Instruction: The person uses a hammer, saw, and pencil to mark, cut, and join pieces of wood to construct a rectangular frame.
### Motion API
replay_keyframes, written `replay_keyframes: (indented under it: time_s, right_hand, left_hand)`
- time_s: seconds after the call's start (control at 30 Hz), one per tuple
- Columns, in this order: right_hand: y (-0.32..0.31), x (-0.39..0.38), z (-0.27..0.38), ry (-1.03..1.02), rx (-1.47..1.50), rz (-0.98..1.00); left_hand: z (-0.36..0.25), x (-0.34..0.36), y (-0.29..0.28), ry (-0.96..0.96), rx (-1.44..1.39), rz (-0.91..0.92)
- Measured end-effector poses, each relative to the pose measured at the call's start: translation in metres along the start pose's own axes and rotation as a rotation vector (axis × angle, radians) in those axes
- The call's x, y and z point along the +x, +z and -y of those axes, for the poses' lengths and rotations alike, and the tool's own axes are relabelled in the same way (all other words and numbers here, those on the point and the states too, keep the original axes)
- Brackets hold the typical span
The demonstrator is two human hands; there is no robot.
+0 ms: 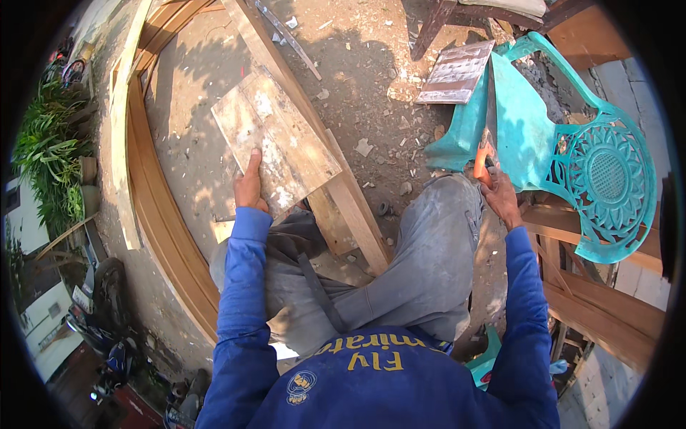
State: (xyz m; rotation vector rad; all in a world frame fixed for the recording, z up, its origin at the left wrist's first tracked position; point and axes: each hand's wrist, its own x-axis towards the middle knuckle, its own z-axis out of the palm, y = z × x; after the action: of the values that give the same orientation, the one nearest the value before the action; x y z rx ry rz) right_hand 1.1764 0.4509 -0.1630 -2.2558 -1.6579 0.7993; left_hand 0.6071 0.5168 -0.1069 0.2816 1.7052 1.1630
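Note:
A wide wooden board (280, 143) with pale, worn patches lies at a slant in front of me. My left hand (250, 187) grips its near left edge, thumb on top, the other fingers partly hidden. Under the board runs a long wooden beam (357, 218). By my right knee, my right hand (501, 194) is closed round the orange handle of a handsaw (483, 159). The saw's blade points away from me, over the seat of a turquoise plastic chair (525, 107).
A whitish-stained board (457, 74) rests against the chair. Long brown frame pieces (161, 186) and a pale plank (120, 136) stretch along my left. More timber (607, 307) lies at right. Wood chips litter the dirt ground (364, 114). Plants (53, 150) and a motorcycle (107, 307) stand far left.

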Motion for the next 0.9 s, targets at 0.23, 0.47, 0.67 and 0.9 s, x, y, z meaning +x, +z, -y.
replay_keyframes:
  time_s: [0.23, 0.47, 0.67, 0.9]
  right_hand:
    - [0.025, 0.013, -0.013, -0.103, -0.388, -0.133]
    - [0.009, 0.032, -0.048, 0.205, -0.118, -0.020]
    - [-0.005, 0.025, 0.018, 0.159, -0.315, 0.081]
    - [-0.050, 0.014, 0.027, 0.152, 0.250, -0.077]
  left_hand:
    - [0.003, 0.024, 0.026, 0.090, -0.052, -0.080]
    - [-0.034, 0.004, 0.075, 0.103, -0.004, -0.041]
    - [-0.028, 0.031, 0.059, 0.065, 0.181, -0.035]
    - [-0.048, 0.023, 0.081, 0.017, 0.137, 0.020]
